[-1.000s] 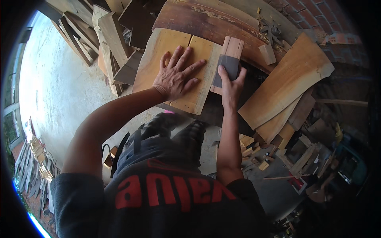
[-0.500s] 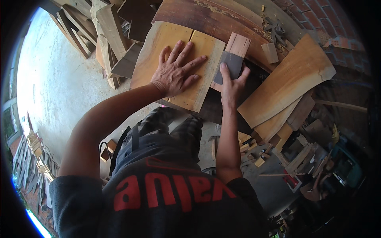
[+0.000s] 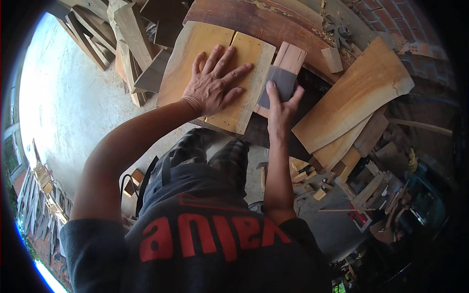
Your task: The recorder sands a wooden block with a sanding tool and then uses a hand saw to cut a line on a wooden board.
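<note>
My left hand (image 3: 211, 87) lies flat on a yellow wooden board (image 3: 178, 58), fingers spread, pressing on its upper face. A dark seam runs down this board, with small holes beside it. My right hand (image 3: 282, 110) grips a sanding block: a pinkish wood block (image 3: 292, 54) with dark grey sandpaper (image 3: 283, 78) wrapped round its middle. Its thumb rests on top of the sandpaper, while the other fingers are partly hidden at the far side. The block sits right beside the board's right edge; whether it touches that edge I cannot tell.
Under the board lies a reddish-brown slab (image 3: 249, 24) with a wood offcut (image 3: 332, 59) on it. To the right, a wide pale-edged plank (image 3: 356, 95) tops other boards. Upright timber (image 3: 134, 36) stands at the far left. Wood scraps (image 3: 320, 194) litter the floor at lower right.
The sanding block and my right hand have slid slightly toward me along the board's right edge. My left hand keeps its place on the board. The whole view has shifted a little.
</note>
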### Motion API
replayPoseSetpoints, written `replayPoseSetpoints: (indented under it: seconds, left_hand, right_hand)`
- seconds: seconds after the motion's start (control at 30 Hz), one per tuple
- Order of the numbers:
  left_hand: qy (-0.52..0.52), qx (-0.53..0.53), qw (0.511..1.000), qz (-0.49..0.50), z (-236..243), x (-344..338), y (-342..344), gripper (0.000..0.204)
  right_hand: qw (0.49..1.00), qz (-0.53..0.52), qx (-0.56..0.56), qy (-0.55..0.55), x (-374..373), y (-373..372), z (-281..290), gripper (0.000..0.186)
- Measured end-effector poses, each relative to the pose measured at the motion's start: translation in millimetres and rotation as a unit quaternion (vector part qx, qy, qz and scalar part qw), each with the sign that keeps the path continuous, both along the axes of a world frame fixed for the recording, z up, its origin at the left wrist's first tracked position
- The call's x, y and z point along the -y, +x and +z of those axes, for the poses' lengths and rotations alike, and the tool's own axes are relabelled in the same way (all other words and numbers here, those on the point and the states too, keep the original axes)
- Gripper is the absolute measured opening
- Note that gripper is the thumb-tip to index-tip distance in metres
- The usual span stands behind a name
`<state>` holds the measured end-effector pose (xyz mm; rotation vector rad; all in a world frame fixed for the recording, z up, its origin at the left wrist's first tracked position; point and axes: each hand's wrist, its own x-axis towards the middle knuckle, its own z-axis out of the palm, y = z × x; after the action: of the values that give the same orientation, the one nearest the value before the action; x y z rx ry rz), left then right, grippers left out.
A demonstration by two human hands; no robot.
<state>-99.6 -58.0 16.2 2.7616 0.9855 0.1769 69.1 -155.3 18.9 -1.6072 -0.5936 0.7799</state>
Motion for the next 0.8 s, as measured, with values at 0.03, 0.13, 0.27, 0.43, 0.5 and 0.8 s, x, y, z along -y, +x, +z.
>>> replayPoseSetpoints:
  seconds: [0.03,0.13,0.27,0.43,0.5,0.8]
  left_hand:
    - [-0.008,-0.004,1.000,0.005,1,0,0,0.055]
    - [-0.025,-0.004,0.999,0.021,0,-2,-1,0.055]
    - [-0.027,-0.009,0.999,0.017,-4,-1,-3,0.055]
    - [-0.008,0.003,1.000,0.009,0,1,-3,0.054]
    - [-0.021,-0.010,1.000,0.013,2,1,-2,0.054]
    - [-0.004,-0.004,1.000,0.019,-7,1,-3,0.051]
  right_hand:
    - [0.998,0.002,0.013,-0.066,24,-15,3,0.065]
    - [0.996,-0.006,-0.053,-0.066,99,-69,13,0.074]
    - [0.998,0.000,0.004,-0.066,66,-51,10,0.072]
    - [0.999,0.010,0.031,-0.023,-8,7,-3,0.058]
    - [0.998,0.016,0.050,-0.033,24,-14,0,0.061]
    - [0.995,-0.022,-0.062,-0.072,15,-14,2,0.061]
